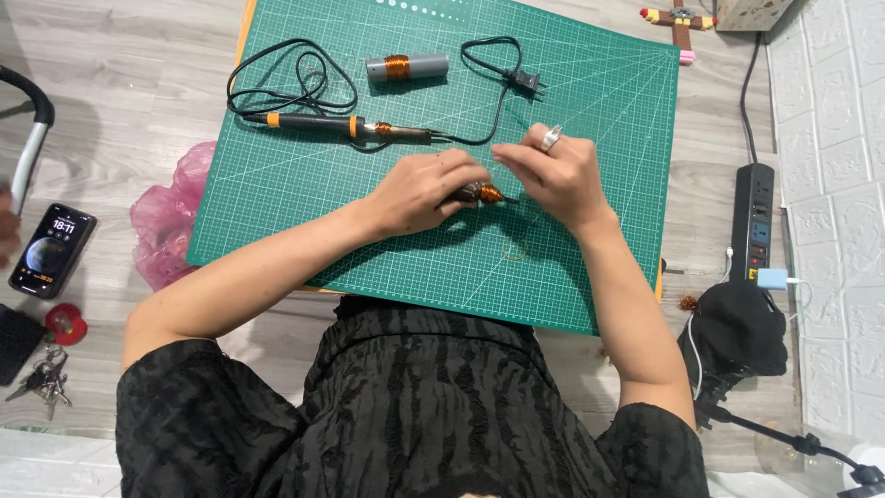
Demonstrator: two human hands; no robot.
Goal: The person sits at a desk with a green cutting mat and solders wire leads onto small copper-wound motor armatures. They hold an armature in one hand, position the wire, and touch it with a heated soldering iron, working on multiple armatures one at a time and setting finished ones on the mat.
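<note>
Together, both hands pinch a copper-wound coil (481, 193) just below the soldering iron (336, 123), left hand (426, 192) steadying, right hand (556, 175) drawing wire taut.

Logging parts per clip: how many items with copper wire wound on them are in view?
3. A grey cylinder at the mat's top, the soldering iron below it, and a small coil piece held in the left hand. Others may be hidden.
</note>
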